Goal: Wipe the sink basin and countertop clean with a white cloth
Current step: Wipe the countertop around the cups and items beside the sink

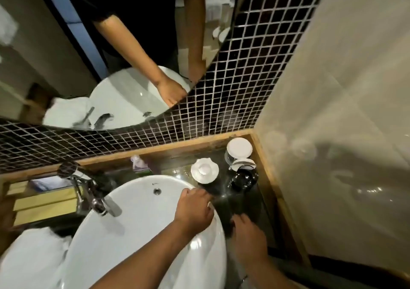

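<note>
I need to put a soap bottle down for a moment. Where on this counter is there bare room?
The dark countertop is bare between the sink basin rim and the wooden edge, ahead of the right hand. The back right corner is crowded: white lidded cup, glass jars, black cup.

White cloth cut off at left edge; right hand blurred.

dark wet countertop carries white sink basin; white dish; lidded glass jars; folded cloth
</note>
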`<move>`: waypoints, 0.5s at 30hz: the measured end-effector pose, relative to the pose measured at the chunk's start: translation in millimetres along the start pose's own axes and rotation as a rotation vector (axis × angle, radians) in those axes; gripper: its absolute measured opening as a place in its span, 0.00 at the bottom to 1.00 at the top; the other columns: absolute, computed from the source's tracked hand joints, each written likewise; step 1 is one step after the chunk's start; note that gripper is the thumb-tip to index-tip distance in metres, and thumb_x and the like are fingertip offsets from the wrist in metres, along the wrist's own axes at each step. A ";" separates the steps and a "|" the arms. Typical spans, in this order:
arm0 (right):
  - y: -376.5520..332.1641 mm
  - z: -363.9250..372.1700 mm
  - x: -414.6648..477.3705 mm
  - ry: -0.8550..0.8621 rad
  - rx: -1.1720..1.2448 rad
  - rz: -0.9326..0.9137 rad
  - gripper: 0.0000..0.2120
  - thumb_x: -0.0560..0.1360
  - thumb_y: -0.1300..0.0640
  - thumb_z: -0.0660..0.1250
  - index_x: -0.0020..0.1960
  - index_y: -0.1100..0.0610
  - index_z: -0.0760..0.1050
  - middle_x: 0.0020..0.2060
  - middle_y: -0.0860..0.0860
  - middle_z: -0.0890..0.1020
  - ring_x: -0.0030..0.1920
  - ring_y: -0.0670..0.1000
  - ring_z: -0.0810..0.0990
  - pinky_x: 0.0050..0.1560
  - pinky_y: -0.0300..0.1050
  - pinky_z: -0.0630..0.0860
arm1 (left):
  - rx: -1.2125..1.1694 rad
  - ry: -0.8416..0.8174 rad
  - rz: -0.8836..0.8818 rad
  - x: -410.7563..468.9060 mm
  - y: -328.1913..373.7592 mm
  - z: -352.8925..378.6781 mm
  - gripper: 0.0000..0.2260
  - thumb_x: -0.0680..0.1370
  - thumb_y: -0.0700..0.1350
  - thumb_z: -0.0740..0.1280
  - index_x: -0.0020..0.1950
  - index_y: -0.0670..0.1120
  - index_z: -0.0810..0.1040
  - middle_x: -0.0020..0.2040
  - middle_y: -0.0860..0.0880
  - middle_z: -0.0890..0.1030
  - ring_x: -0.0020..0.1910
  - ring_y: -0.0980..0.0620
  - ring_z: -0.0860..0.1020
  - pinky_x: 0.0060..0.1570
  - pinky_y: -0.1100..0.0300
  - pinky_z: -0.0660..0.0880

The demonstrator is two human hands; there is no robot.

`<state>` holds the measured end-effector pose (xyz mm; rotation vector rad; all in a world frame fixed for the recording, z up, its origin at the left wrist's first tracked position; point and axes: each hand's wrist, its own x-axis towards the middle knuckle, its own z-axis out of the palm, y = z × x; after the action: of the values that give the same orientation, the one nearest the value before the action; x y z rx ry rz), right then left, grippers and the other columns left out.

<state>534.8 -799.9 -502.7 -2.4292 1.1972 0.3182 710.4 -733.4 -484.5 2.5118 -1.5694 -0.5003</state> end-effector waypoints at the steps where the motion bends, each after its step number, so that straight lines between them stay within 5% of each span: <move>1: 10.5 3.6 -12.1 0.006 0.010 0.024 0.19 0.78 0.53 0.65 0.68 0.49 0.73 0.63 0.50 0.78 0.59 0.53 0.79 0.55 0.45 0.76 | 0.003 -0.010 0.027 -6.6 10.4 5.7 0.14 0.76 0.53 0.58 0.57 0.54 0.79 0.56 0.55 0.80 0.57 0.51 0.75 0.59 0.54 0.63; 7: 64.8 28.7 -44.7 0.075 0.056 0.079 0.24 0.65 0.52 0.77 0.60 0.56 0.81 0.57 0.58 0.83 0.53 0.61 0.83 0.51 0.55 0.82 | 0.002 -0.062 0.236 -35.9 63.1 37.2 0.20 0.68 0.54 0.58 0.56 0.52 0.80 0.55 0.53 0.80 0.63 0.48 0.72 0.59 0.51 0.64; 10: 78.8 40.7 -46.7 0.060 0.072 0.039 0.29 0.60 0.56 0.82 0.60 0.54 0.82 0.60 0.56 0.84 0.55 0.59 0.84 0.54 0.53 0.82 | 0.013 -0.128 0.295 -42.8 77.7 57.6 0.25 0.68 0.55 0.60 0.64 0.53 0.77 0.62 0.51 0.78 0.70 0.44 0.67 0.63 0.48 0.62; 15: 87.2 54.9 -43.8 0.058 0.116 -0.032 0.32 0.67 0.58 0.77 0.69 0.51 0.74 0.70 0.51 0.76 0.67 0.56 0.76 0.65 0.53 0.77 | 0.108 -0.251 0.250 -42.1 94.0 72.2 0.31 0.72 0.55 0.61 0.75 0.49 0.67 0.72 0.48 0.71 0.78 0.43 0.56 0.71 0.43 0.51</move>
<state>437.8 -791.7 -557.8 -2.3689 1.1663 0.1652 588.6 -733.6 -516.2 2.3513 -2.0176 -0.7354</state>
